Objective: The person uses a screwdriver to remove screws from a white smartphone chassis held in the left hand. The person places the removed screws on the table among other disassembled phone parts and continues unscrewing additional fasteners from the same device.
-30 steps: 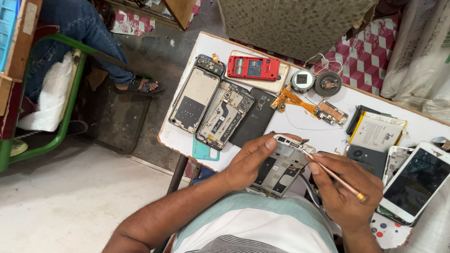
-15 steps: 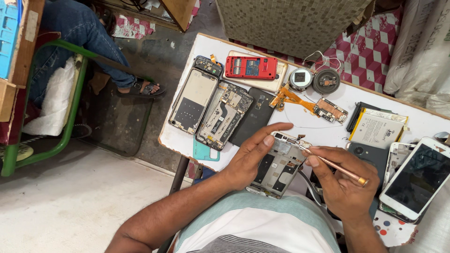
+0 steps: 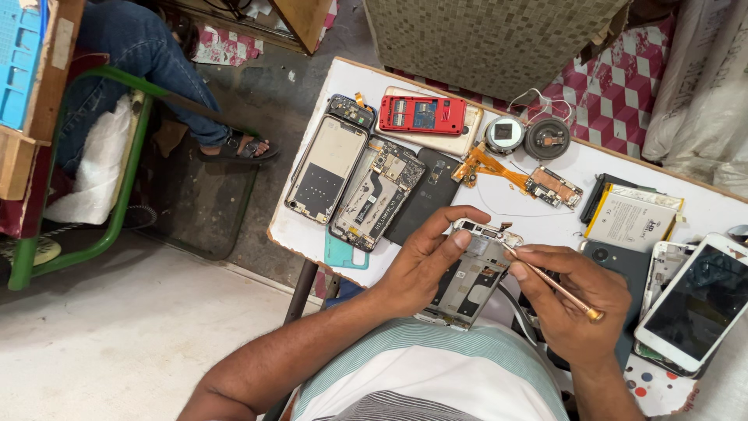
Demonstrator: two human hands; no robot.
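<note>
Screwdriver [image 3: 557, 284] tip now nearer phone frame [image 3: 467, 273]

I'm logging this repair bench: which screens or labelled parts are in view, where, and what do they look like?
White phone: right edge of the table, dark rectangular screen, unlit.
Battery: right of centre, flat rectangle, cream label, yellow edge.
Red phone body: top centre, rectangular, blue patch.
Left hand steadies an opened phone frame.

Head camera looks steeply down, close over the white table [image 3: 514, 214].
</note>
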